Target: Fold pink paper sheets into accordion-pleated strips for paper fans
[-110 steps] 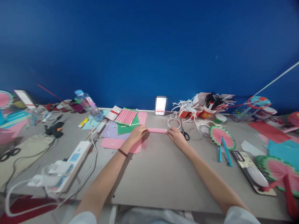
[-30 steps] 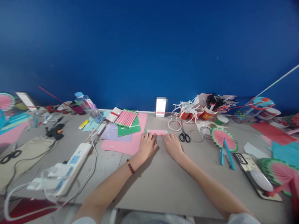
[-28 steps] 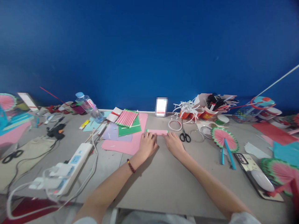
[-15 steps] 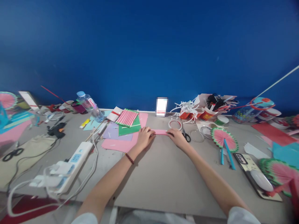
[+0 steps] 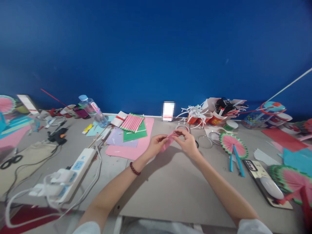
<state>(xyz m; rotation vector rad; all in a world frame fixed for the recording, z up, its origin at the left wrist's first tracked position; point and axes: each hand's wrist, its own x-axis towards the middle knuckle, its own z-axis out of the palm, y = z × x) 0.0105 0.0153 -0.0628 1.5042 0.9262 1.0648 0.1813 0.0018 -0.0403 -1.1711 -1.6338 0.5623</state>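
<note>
Between my two hands, above the middle of the table, is a piece of pink paper (image 5: 167, 144), tilted and partly covered by fingers. My left hand (image 5: 156, 145) pinches its left side. On the other side my right hand (image 5: 187, 141) grips the upper right edge with thumb and fingers. Left of my hands, a pleated pink paper with green edges (image 5: 132, 123) rests on a green sheet (image 5: 136, 135), over pink paper (image 5: 123, 151) and purple paper (image 5: 117, 138). Just beyond my right hand lies a roll of tape (image 5: 181, 127), partly hidden.
A power strip (image 5: 79, 170) with cables and a plastic bottle (image 5: 94, 112) stand left. To the right are a pink paper fan (image 5: 232, 143), a phone (image 5: 252, 166) with a mouse (image 5: 271, 188) on it, and cups (image 5: 216, 118) of supplies. A lit screen (image 5: 168, 111) stands at the wall.
The pink paper was a flat, narrow strip on the table. Now it is raised and tilted, showing a wider face, and my hands have come closer together.
</note>
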